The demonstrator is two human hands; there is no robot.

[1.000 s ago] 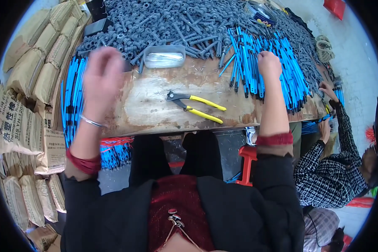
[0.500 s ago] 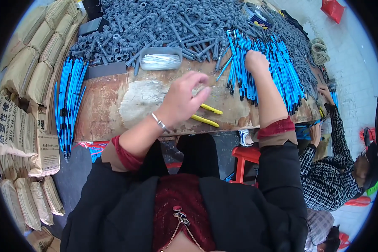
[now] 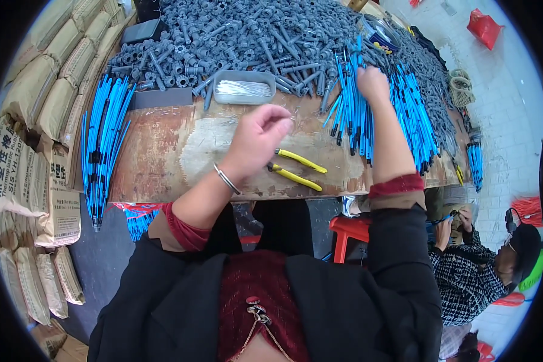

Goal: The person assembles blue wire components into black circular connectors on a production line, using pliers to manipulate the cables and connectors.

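Moved rightward from a second ago, the left hand [image 3: 256,142] curls loosely above yellow-handled pliers [image 3: 297,177], thumb parted from fingers. Blue strips [image 3: 409,114] lie to its right — the right hand [image 3: 373,84], fingers bunched, sits at their far ends (whether gripping, I cannot tell).

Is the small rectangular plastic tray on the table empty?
No, it's holding something: thin pale rods lie inside the plastic tray.

Bench [image 3: 142,157] is offering passage between left blue strips [image 3: 107,133] and left hand [image 3: 253,142] | yellow-handled pliers [image 3: 297,178] are obstructing front centre | grey parts [image 3: 241,39] are walling off far side
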